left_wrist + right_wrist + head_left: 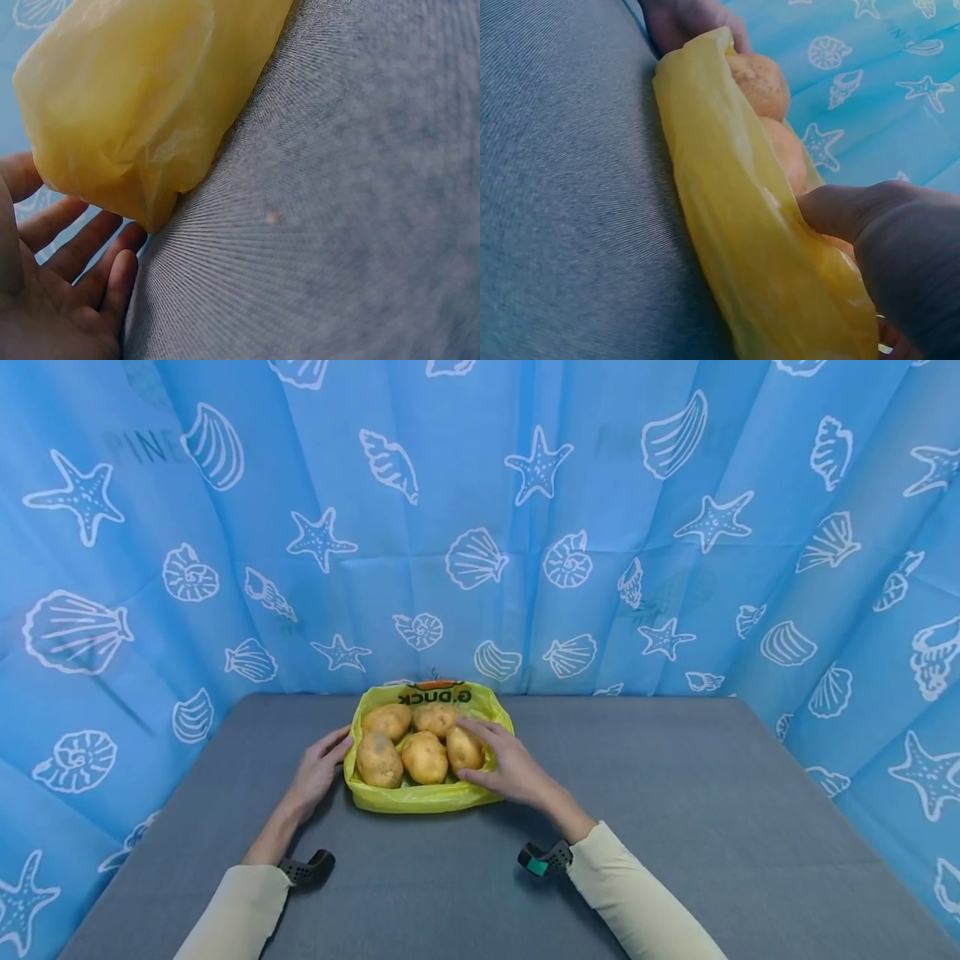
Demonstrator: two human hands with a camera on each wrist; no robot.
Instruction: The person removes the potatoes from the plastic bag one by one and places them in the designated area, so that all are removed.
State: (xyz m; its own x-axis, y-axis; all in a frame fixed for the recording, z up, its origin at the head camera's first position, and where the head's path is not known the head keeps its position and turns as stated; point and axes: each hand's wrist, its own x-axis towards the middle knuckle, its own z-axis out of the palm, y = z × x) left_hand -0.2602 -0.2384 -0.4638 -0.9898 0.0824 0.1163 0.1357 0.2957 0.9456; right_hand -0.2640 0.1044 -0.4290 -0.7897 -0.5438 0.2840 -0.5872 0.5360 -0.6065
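A yellow plastic bag (427, 800) with "G.DUCK" lettering sits on the table, its mouth rolled wide. Several potatoes (424, 757) lie inside in two rows. My right hand (513, 768) reaches over the bag's right side, fingers and thumb around the rightmost potato (462, 750). In the right wrist view the thumb (840, 210) dips past the bag's edge, while the bag hides most of that potato. At the bag's left side rests my left hand (317, 774); the left wrist view has its fingers (71, 247) spread loosely against the yellow plastic.
A grey cloth-covered table (660, 810) extends on both sides of the bag. Behind it hangs a blue curtain (480, 510) with white shells and starfish, close to the bag's back edge. Each wrist wears a dark band (551, 857).
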